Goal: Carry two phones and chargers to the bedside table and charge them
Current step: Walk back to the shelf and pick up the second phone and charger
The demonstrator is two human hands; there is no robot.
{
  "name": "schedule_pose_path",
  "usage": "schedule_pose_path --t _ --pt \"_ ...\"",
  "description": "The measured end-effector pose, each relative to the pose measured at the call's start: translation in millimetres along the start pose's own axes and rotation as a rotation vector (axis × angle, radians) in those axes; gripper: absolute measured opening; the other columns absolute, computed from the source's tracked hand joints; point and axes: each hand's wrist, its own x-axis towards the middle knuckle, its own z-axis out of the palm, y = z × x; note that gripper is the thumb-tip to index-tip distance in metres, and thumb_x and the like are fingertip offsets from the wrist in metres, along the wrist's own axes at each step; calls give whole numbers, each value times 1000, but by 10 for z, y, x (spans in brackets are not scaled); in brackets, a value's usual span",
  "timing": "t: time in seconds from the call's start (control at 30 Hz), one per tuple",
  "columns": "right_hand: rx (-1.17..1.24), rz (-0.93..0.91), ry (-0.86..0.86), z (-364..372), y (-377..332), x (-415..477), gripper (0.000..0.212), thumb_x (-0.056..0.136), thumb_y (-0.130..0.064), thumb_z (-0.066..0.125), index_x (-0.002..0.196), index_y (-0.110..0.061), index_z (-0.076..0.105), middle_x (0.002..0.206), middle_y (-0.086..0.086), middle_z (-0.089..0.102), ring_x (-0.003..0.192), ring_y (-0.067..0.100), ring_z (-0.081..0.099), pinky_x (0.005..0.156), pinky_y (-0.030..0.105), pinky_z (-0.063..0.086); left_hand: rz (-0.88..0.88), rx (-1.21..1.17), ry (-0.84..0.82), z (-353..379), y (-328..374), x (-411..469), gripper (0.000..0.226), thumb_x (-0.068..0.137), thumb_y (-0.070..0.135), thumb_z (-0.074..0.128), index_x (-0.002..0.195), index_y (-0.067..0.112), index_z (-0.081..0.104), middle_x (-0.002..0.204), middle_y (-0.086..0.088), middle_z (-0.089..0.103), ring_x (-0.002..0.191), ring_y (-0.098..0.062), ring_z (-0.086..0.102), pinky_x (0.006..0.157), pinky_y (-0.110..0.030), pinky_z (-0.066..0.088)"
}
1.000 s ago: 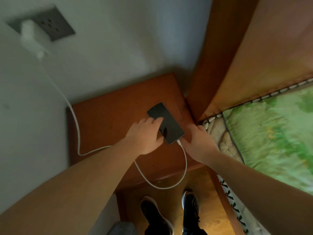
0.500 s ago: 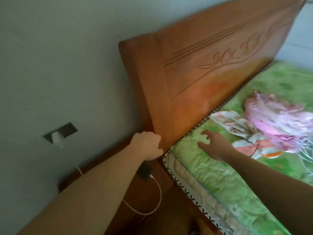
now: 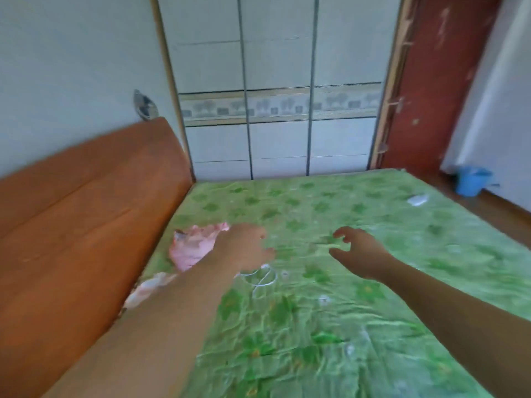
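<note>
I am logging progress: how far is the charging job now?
Done: a second ago one phone lay plugged in on the bedside table. In hand: nothing; the left hand and right hand reach empty over the bed. Left: the white cable lying on it, plus a second phone, not visible.

Wrinkled green cloth bedsheet (image 3: 330,326), smooth orange wooden headboard (image 3: 86,211), crumpled pink fabric (image 3: 192,248).

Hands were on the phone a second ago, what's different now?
Both let go of the phone and swung from the bedside table out over the green bed. The left hand hovers above a white cable; the right hand reaches beside it, empty. Phone and table are out of view. The pink cloth stays put.
</note>
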Motion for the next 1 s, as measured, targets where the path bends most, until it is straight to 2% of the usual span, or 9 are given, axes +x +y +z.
schedule_pose_path --t 0.2,0.3,0.37,0.47,0.6,0.7,0.83,0.93,1.0 --pt "-1 321 231 -1385 1750 -509 44 86 -33 65 126 -20 56 117 12 60 102 27 57 78 26 37 458 -60 9 132 2532 748 52 78 59 56 121 30 58 128 0 58 116 -25 52 90 -36 42" --pt "-30 465 351 -1909 2373 -923 45 85 -37 65 126 -20 55 115 9 60 97 25 57 76 27 38 617 -58 -22 200 3516 944 54 78 59 55 124 31 56 129 1 55 116 -24 51 89 -37 41" --pt "-66 546 427 -2189 2707 -1215 45 85 -36 65 125 -18 56 117 10 60 99 25 57 78 28 39 722 -53 -47 244 4053 1042 55 79 60 54 126 31 54 130 2 53 115 -23 50 85 -37 41" --pt "-122 685 497 -2544 3062 -1637 49 87 -37 63 129 -15 54 124 10 59 114 26 53 88 30 41 871 -87 -74 314 4734 1137 56 79 60 53 127 32 53 132 4 52 115 -21 50 76 -34 38" --pt "-192 871 601 -2888 3257 -2107 53 87 -43 60 133 -21 50 129 7 54 111 25 57 92 35 48 1041 -138 -102 406 5451 1225 54 78 61 51 125 34 51 130 6 50 112 -18 49 75 -33 39" --pt "-263 975 651 -3096 3357 -2385 52 89 -44 58 135 -23 47 134 6 52 114 25 56 94 41 50 1126 -184 -103 437 5935 1293 50 79 58 51 123 36 52 130 7 50 116 -19 46 82 -34 40" --pt "-328 1102 677 -3311 3580 -2712 54 92 -50 51 139 -25 43 137 6 50 114 25 56 86 32 50 1208 -217 -149 536 6559 1304 53 79 57 51 127 35 50 132 6 48 121 -20 41 86 -35 37" --pt "-315 1156 685 -3467 3856 -2889 59 93 -54 48 143 -25 38 143 6 46 118 26 53 93 36 47 1251 -271 -174 660 7061 1277 54 83 51 53 134 34 46 141 4 42 127 -23 34 99 -38 35" --pt "-315 1176 689 -3548 4120 -2981 62 92 -55 47 146 -26 34 147 5 41 122 26 51 99 39 45 1280 -295 -198 783 7383 1249 55 84 46 54 137 31 45 143 3 40 129 -24 30 102 -39 33"
